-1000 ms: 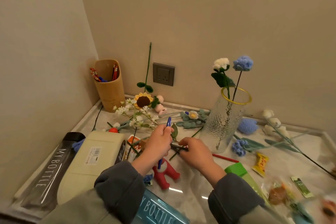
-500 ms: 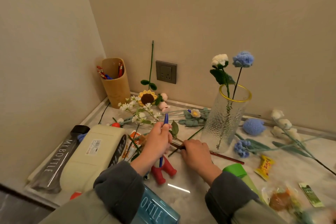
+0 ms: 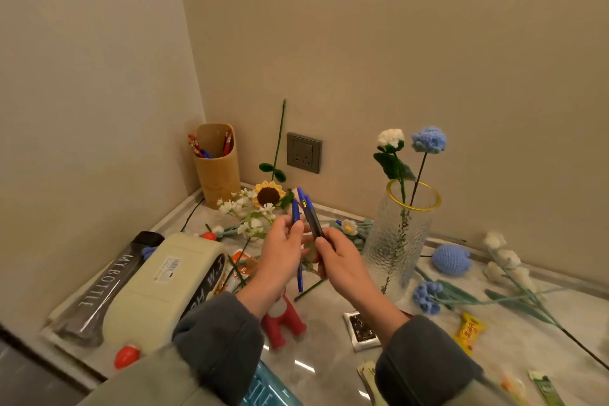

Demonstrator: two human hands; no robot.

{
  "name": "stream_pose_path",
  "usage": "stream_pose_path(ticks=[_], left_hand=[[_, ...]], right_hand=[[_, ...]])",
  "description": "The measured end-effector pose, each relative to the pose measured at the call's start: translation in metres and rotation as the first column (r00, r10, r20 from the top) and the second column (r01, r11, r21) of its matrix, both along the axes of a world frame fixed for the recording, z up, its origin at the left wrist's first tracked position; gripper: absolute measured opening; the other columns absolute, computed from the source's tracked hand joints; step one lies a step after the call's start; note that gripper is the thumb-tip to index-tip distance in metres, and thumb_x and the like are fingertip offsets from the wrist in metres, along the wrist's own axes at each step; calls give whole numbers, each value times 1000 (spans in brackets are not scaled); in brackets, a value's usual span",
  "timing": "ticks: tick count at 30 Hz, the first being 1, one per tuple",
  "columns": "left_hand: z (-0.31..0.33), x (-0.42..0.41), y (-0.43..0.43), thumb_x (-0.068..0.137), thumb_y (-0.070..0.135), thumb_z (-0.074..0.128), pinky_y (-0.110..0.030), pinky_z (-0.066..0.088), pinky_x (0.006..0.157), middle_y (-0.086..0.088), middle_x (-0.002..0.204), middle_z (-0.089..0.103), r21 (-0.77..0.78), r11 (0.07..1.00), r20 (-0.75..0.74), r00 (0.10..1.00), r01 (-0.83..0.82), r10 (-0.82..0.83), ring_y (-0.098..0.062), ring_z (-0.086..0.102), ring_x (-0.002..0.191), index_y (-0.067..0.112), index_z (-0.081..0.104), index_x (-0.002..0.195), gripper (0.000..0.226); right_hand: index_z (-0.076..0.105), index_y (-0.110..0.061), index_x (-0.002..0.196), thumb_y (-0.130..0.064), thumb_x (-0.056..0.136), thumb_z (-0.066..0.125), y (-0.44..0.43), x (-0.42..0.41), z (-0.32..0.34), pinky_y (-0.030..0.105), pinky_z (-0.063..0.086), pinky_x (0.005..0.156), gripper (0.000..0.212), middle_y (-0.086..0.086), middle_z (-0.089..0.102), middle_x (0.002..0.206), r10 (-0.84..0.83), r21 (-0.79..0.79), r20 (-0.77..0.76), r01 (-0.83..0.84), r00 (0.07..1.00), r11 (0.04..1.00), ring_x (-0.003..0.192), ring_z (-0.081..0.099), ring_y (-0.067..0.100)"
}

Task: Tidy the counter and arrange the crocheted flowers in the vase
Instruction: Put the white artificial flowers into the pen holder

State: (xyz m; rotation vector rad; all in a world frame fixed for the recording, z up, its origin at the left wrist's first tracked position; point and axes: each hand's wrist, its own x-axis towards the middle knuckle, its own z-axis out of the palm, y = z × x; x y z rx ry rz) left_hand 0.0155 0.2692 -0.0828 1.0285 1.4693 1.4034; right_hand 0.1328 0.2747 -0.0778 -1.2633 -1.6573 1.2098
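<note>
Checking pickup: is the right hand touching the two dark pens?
Touching. The head view shows the right hand gripping the two dark pens, fingers curled round their lower ends.

Vase [image 3: 400, 234]: clear textured glass, yellow rim, upright on the grey marble counter [image 3: 329, 349]; white flower [image 3: 391, 137] and blue flower [image 3: 429, 139] stand in it, heads side by side above the rim; sunflower [image 3: 268, 195] lies at the back wall, green stem propped up the wall; spray of small white blossoms [image 3: 245, 211] just beside it; daisy [image 3: 349, 227] flat, left of the vase; blue bell cluster [image 3: 426, 297] flat, near the vase foot; white bud stem [image 3: 504, 257] farther right; single blue pen [image 3: 296, 212] gripped in left hand [image 3: 280, 260], pair of pens [image 3: 311, 217] in right hand [image 3: 342, 264], above the counter.
</note>
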Motion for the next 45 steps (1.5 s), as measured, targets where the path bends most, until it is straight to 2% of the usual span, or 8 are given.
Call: stream_pose_path(ticks=[7,13,17,24,30,35,39,45], left_hand=[[19,-13,2,98,16,49,-32,56,85,1,98,73,59,998,24,999,-26,24,-10,70,92,20,59,116,22],[34,-36,0,98,16,48,-31,57,83,2,98,73,101,989,28,994,-106,103,-8,70,90,27,58,107,17],[42,-61,0,99,14,47,-26,56,77,1,93,73,168,974,47,988,-154,148,-9,71,84,22,59,107,17],[53,-117,9,96,24,52,-24,49,79,7,99,66,256,957,-200,960,-140,194,-7,64,93,42,59,97,19],[68,-167,31,95,23,54,-35,51,93,5,110,65,258,963,-256,955,-84,152,-9,60,104,28,63,118,25],[91,-203,64,96,23,54,-15,49,77,17,103,66,300,954,-236,968,-12,87,3,61,97,46,60,100,24],[106,-224,99,97,22,52,-23,54,79,14,101,69,305,952,-140,990,24,20,-4,66,97,42,62,97,22],[107,-245,154,99,26,47,-23,50,84,19,103,66,317,946,-165,986,74,-22,2,63,98,47,56,100,22]], right_hand=[[58,-11,105,-15,102,38,-5,-8,18,26,46,45,21,3,58,66,151,-89,-41,-155,988,984,50,55,13],[53,-33,126,-31,103,37,2,-27,24,49,59,69,28,-3,65,83,35,104,151,-51,988,993,74,69,17],[50,-35,126,-32,102,36,11,-48,30,42,55,70,28,-4,67,81,7,188,281,-63,960,980,70,64,12],[48,-26,92,-27,90,49,32,-103,52,41,51,69,2,-2,59,84,64,115,374,-115,925,987,73,58,15],[70,-28,85,-24,84,67,51,-148,86,22,49,49,5,-3,72,72,125,189,143,-151,982,970,56,62,6],[70,-35,93,-29,91,65,79,-189,112,16,47,49,8,-5,72,76,89,275,13,-89,996,957,55,60,2],[64,-41,88,-26,93,62,107,-215,127,7,42,46,16,-22,66,61,48,332,5,-47,999,942,59,61,-9],[60,-46,84,-26,97,56,155,-246,132,27,59,61,25,-14,69,79,-47,385,68,18,997,923,73,67,2]])
